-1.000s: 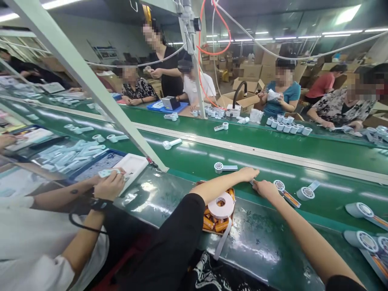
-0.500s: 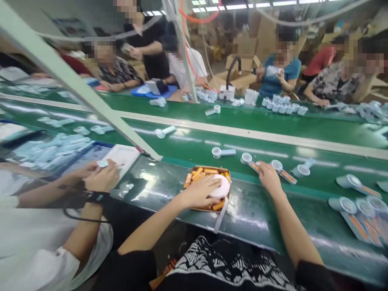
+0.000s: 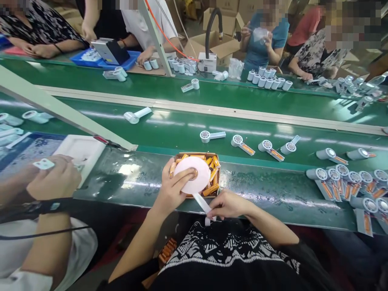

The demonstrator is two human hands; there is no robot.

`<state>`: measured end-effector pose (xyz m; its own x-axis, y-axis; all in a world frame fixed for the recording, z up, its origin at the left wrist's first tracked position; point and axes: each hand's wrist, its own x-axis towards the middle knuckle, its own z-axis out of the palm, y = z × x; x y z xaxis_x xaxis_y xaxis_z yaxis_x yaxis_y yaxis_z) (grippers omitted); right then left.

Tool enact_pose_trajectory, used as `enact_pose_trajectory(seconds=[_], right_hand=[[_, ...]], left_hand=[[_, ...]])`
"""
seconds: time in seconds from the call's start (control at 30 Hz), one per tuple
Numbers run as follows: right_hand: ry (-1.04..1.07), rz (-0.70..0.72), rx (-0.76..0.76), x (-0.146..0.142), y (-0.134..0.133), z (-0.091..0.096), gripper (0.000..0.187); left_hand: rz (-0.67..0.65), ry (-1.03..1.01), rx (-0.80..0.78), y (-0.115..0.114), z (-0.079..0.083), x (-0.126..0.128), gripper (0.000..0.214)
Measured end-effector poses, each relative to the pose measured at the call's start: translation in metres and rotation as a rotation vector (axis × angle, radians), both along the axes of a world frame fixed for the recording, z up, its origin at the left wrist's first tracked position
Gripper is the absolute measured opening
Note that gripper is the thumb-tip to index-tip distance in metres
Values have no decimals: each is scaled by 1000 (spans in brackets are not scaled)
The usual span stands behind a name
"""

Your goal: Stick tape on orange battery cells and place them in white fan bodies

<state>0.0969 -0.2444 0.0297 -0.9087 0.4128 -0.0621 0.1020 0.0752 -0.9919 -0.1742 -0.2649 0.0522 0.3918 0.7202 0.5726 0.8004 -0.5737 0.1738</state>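
My left hand grips a roll of white tape, with fingers across its face and at its centre hole. The roll is above a small box of orange cylindrical batteries. From the roll's lower edge a strip of tape runs down to my right hand, whose fingers pinch its free end. Just beyond the box, on the green belt, lie light-blue handheld fan bodies with round heads; some show an orange battery in the open handle.
Many fan bodies are grouped at the right on the metal ledge. A slanted post rises at the left. A co-worker's hands hold a small pale part beside a white tray. Other people sit across the green belt.
My right hand has left the fan body on the belt and come back to pinch the tape's end. My left hand has lifted and tilted the roll. The view has shifted downward.
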Motion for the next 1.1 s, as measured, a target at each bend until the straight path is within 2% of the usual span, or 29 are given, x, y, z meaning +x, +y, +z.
enact_pose_trajectory(seconds=[0.07, 0.13, 0.23, 0.3, 0.33, 0.43, 0.5, 0.57, 0.6, 0.73, 0.8, 0.83, 0.9, 0.97, 1.1], right_hand=[[-25, 92, 194, -2, 12, 2, 42], [-45, 78, 294, 0, 31, 6, 36], [-155, -139, 413, -2, 65, 15, 27], [-296, -282, 564, -11, 86, 19, 25], [-370, -310, 645, -18, 95, 19, 21], [-531, -222, 841, -40, 114, 13, 9], [-566, -153, 892, -48, 122, 8, 9], [-522, -167, 834, -46, 129, 2, 13], [-468, -223, 752, -42, 132, 0, 14], [22, -648, 184, -20, 133, -1, 35], [250, -753, -57, -13, 124, 3, 48], [307, -750, -126, -11, 117, 5, 55], [329, -695, -181, -11, 101, 14, 66], [301, -620, -146, -10, 88, 25, 64], [111, -506, 116, 2, 76, 52, 41]], left_hand=[[66, -37, -28, -2, -6, -8, 43], [198, -109, -41, -6, -14, -13, 47], [358, -206, -57, -12, -23, -16, 57], [345, -215, -40, -15, -26, -16, 58], [318, -206, -19, -15, -27, -14, 56], [260, -164, 53, -13, -27, -8, 47], [261, -146, 85, -11, -26, -4, 43], [271, -135, 107, -9, -24, -1, 41], [276, -131, 115, -8, -23, 1, 40], [273, -92, 137, -6, -16, 4, 38], [250, -57, 145, -4, -14, 6, 38], [238, -37, 149, -4, -13, 7, 38], [219, 6, 148, -2, -12, 10, 42], [201, 41, 142, 0, -11, 12, 46], [151, 64, 147, 2, -8, 16, 50]])
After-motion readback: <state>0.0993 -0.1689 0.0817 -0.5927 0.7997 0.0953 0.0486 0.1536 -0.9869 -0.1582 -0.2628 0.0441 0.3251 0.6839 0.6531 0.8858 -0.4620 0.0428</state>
